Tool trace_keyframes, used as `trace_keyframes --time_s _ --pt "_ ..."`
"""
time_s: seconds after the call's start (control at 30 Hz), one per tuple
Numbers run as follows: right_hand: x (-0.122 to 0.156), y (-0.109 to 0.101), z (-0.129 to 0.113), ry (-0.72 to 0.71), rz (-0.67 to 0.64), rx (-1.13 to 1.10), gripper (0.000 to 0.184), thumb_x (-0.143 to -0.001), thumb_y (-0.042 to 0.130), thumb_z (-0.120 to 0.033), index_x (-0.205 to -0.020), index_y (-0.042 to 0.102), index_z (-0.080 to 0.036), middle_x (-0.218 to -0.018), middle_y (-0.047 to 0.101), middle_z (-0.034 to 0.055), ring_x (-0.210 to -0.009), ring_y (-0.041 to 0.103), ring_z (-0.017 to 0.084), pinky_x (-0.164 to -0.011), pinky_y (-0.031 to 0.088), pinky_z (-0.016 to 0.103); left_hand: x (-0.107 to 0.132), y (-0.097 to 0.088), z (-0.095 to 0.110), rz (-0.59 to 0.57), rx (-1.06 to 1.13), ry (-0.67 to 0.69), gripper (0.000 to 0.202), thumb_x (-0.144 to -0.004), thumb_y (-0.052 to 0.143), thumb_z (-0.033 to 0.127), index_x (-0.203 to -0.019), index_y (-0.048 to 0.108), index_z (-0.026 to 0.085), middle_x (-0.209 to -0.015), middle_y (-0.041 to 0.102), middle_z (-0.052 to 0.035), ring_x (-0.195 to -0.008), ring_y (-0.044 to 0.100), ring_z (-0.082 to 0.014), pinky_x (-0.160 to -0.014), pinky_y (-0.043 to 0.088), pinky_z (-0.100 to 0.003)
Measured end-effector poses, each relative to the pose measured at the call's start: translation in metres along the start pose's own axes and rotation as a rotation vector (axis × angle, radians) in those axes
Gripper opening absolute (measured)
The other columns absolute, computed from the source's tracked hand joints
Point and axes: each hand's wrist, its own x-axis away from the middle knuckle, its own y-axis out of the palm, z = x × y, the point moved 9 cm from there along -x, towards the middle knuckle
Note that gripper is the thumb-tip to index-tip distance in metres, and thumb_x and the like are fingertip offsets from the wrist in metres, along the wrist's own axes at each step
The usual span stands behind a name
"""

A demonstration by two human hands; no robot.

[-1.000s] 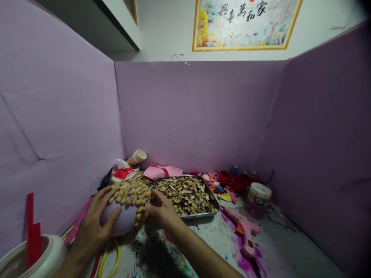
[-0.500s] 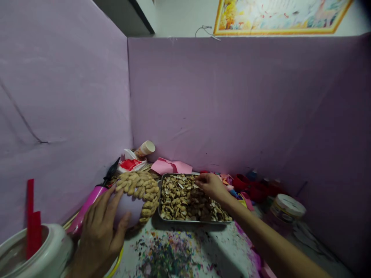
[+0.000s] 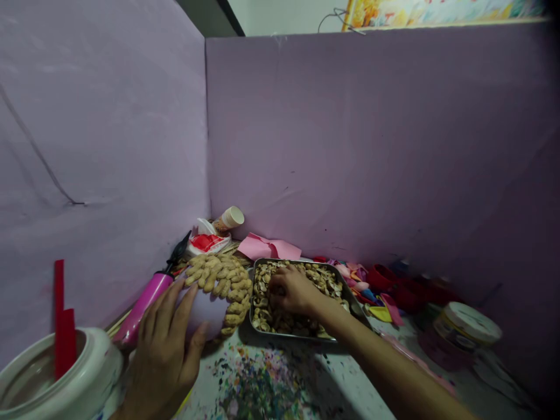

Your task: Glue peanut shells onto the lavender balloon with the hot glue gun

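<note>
My left hand lies with spread fingers against a pale lilac balloon on the paint-splattered table. Peanut shells are stuck in rows over the balloon's top and right side. My right hand reaches into a metal tray full of loose peanut shells, fingers curled down among them. What the fingers hold, if anything, is hidden.
A white jar with red sticks stands at the near left. A pink pump, paper cup, pink paper, loose balloons and a lidded tub lie around. Purple boards wall in the table.
My right hand left the balloon, reached to the tray's far side, then came back to its near left part. The view tilted down and left. My left hand stayed on the balloon.
</note>
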Motion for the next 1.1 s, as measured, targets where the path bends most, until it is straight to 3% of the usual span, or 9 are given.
trace_keyframes --time_s 0.23,0.5,0.7,0.93,1.1 --pt "0.043 -0.022 0.019 -0.096 -0.066 0.074 0.025 -0.060 0.070 -0.008 -0.078 0.070 -0.026 -0.092 0.067 0.0025 -0.092 0.056 0.022 -0.082 0.040 0.035 0.002 0.001 -0.001 0.006 -0.001 -0.007 0.063 -0.082 0.043 0.031 -0.139 0.017 0.024 -0.138 0.032 -0.0134 -0.122 0.036 -0.0351 -0.100 0.029 -0.053" --pt "0.046 -0.048 0.062 0.057 -0.012 0.151 0.023 -0.068 0.061 -0.008 -0.082 0.071 -0.023 -0.094 0.068 0.0064 -0.093 0.058 0.023 -0.084 0.039 0.033 0.003 0.002 -0.002 0.010 -0.026 0.010 0.061 -0.082 0.042 0.031 -0.138 0.021 0.021 -0.136 0.036 -0.0153 -0.120 0.038 -0.0357 -0.098 0.031 -0.054" --pt "0.047 -0.069 0.069 0.218 0.076 0.199 0.022 -0.073 0.052 -0.015 -0.084 0.071 -0.020 -0.088 0.069 0.0083 -0.083 0.060 0.023 -0.071 0.039 0.029 0.001 -0.002 0.001 0.033 -0.049 0.022 0.057 -0.083 0.041 0.032 -0.136 0.025 0.018 -0.133 0.039 -0.0173 -0.119 0.040 -0.0352 -0.097 0.032 -0.054" --pt "0.037 -0.065 0.061 0.270 0.101 0.157 0.021 -0.075 0.052 -0.020 -0.080 0.072 -0.022 -0.080 0.073 0.0049 -0.073 0.064 0.020 -0.060 0.037 0.025 0.000 -0.001 0.001 0.028 -0.035 0.028 0.056 -0.083 0.040 0.029 -0.136 0.025 0.018 -0.133 0.039 -0.0184 -0.120 0.039 -0.0347 -0.097 0.032 -0.054" --pt "0.018 -0.050 0.061 0.263 0.066 0.099 0.021 -0.077 0.052 -0.017 -0.085 0.071 -0.018 -0.084 0.073 0.0070 -0.076 0.065 0.019 -0.065 0.042 0.025 0.002 -0.001 0.001 0.052 -0.036 0.047 0.056 -0.083 0.040 0.029 -0.136 0.027 0.015 -0.132 0.040 -0.0204 -0.119 0.039 -0.0359 -0.097 0.032 -0.054"
